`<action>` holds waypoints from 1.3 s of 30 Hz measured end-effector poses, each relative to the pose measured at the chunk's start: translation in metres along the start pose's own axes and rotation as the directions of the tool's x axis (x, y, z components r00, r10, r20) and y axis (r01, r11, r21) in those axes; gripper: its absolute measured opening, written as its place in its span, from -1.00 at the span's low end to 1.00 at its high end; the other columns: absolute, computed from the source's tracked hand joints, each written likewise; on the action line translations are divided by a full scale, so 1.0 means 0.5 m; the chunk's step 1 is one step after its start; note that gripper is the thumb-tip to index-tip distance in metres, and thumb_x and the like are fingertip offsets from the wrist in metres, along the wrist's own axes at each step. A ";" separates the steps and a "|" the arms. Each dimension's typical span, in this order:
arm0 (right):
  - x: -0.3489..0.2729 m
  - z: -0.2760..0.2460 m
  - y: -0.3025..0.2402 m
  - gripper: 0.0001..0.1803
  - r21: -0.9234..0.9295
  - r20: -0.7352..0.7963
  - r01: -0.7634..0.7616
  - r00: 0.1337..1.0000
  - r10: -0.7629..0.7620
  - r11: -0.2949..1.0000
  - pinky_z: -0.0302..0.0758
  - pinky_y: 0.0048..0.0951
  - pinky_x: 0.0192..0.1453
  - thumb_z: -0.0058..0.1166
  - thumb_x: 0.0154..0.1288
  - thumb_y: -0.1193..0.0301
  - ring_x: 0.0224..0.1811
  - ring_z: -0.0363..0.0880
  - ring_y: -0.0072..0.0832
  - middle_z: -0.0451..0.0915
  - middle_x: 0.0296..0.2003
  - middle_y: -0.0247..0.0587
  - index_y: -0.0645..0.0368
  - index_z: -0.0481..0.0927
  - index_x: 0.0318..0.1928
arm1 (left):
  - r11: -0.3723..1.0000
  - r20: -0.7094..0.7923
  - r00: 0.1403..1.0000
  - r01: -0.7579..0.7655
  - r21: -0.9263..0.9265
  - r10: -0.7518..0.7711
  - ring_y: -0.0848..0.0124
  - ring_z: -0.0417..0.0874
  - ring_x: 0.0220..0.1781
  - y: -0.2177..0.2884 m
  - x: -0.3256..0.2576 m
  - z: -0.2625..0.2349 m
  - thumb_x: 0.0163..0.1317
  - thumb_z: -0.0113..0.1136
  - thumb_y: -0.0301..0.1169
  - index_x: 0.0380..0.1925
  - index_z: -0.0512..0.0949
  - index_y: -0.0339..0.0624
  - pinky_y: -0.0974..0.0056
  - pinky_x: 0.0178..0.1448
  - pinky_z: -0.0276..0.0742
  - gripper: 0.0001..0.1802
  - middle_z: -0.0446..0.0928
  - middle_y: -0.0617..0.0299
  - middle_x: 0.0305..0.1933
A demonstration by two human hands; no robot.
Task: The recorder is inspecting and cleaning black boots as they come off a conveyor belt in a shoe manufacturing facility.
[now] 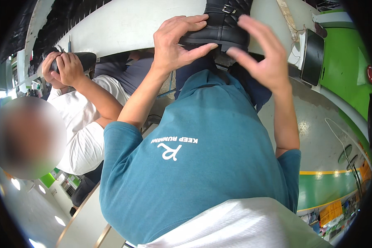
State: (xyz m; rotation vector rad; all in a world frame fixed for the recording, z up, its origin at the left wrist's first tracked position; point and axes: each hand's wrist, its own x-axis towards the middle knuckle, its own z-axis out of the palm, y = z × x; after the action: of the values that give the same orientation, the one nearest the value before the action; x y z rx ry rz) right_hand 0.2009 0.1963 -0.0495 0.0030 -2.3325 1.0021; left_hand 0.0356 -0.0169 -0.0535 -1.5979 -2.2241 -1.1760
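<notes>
A black leather boot (231, 27) with straps and a metal buckle stands on the pale work surface at the top, its upper part cut off by the picture's edge. On its left is my left hand (173, 43), fingers stretched over the boot's side and the thumb extended along the sole edge. The fingertips appear to rest against the leather without wrapping round it. My right hand (270, 60) is at the boot's right side with fingers and thumb spread wide. Slight blur hides whether its fingertips touch the boot.
To my left sits a co-worker in a white shirt, whose hands (64, 68) hold a dark shoe (86, 60). A long pale worktable (124, 25) runs across the top. On the right stand a dark rectangular panel (312, 58) and a green machine (343, 62) with a red button.
</notes>
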 end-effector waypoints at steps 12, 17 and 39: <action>-0.014 0.039 0.007 -0.42 0.180 -0.025 -0.008 1.000 0.013 0.984 0.54 -0.15 0.44 0.61 0.10 0.44 0.35 0.64 -0.08 0.72 0.20 -0.05 0.25 0.75 0.18 | 0.982 -0.034 0.983 0.178 -0.069 -0.181 0.20 0.86 0.00 0.048 -0.001 -0.007 -0.12 0.72 -0.27 -0.22 0.77 -0.20 0.19 0.12 0.71 -0.55 0.83 0.11 0.02; -0.020 0.025 0.032 -0.46 0.096 -0.094 0.087 0.993 -0.078 0.992 0.43 0.01 0.53 0.32 0.48 0.34 0.43 0.52 0.08 0.56 0.34 0.15 0.35 0.56 0.35 | 0.991 -0.195 0.972 0.123 -0.053 -0.131 0.30 0.84 -0.07 0.070 0.034 0.036 0.02 0.66 -0.01 -0.24 0.80 -0.07 0.24 0.01 0.71 -0.55 0.83 0.31 -0.08; 0.148 -0.002 -0.088 -0.29 0.670 0.452 -0.716 0.603 0.657 0.196 0.59 -0.16 0.42 0.28 0.47 0.09 0.28 0.65 -0.11 0.57 0.31 0.12 0.46 0.52 0.34 | 0.988 -0.650 0.753 0.154 0.021 -0.104 0.20 0.70 -0.17 0.068 -0.018 0.085 0.09 0.47 -0.06 -0.36 0.77 0.02 0.09 -0.05 0.50 -0.72 0.70 0.34 -0.33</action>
State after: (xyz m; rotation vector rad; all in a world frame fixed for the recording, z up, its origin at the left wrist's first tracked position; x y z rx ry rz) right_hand 0.1504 0.1818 0.0187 -0.7457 -1.5922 2.5238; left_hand 0.0812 0.0089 -0.0703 -0.8138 -1.8865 -1.3917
